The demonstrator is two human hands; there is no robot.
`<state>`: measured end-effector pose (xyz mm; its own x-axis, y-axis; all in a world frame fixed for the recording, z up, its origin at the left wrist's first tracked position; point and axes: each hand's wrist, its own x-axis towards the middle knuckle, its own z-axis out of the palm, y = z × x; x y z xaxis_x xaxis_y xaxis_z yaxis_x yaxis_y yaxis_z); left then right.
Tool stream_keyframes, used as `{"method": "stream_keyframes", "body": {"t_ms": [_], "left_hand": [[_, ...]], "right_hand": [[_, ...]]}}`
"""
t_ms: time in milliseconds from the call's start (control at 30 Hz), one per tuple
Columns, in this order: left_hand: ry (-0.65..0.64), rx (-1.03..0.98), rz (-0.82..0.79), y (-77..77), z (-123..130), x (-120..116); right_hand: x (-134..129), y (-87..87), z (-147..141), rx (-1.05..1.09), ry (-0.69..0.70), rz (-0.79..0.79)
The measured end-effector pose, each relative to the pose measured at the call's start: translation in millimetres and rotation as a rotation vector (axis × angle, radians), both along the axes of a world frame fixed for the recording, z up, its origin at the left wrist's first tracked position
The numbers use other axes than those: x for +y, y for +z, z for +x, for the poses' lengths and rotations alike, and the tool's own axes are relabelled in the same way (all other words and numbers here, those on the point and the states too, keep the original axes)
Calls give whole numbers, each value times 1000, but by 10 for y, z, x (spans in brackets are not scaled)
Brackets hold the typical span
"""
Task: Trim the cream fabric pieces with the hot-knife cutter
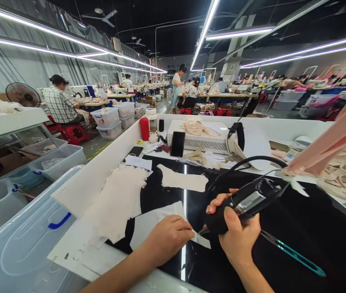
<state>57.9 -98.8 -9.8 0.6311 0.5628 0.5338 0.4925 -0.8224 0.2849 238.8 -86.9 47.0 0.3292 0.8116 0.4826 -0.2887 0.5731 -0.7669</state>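
My right hand is wrapped round a black corded hand tool with a silver panel and a narrow metal tip. That tip points down to the left, at the edge of a white fabric piece on the black work surface. My left hand lies palm down over this piece, fingers together, its fingertips gripping the edge close to the tip. A narrow end of fabric sticks out beyond the fingers. To the right of my right hand lie teal tweezers.
Cream fabric pieces are stacked at the left; another cut piece lies farther back. Behind stand a phone, a white machine box and a red bottle. Pink fabric hangs at the right. Co-workers sit beyond.
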Motion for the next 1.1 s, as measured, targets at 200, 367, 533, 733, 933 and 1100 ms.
{"method": "stream_keyframes", "body": {"t_ms": [200,367,533,733,933,1100], "left_hand": [[6,8,-26,-29,24,9],[8,29,-36,-31,30,6],[9,46,-47,-9,27,2],[13,19,-36,1,17,-14],[13,-10,-27,7,8,-27],[11,-4,-16,12,4,-16]], "right_hand": [[22,-33,-12,8,7,17],[11,-57,-17,-18,-10,10],[-4,-20,-3,-33,-12,-13],[-45,28,85,-1,-43,-6],[-57,-25,109,-22,-44,6],[-54,-12,97,-50,-44,-3]]}}
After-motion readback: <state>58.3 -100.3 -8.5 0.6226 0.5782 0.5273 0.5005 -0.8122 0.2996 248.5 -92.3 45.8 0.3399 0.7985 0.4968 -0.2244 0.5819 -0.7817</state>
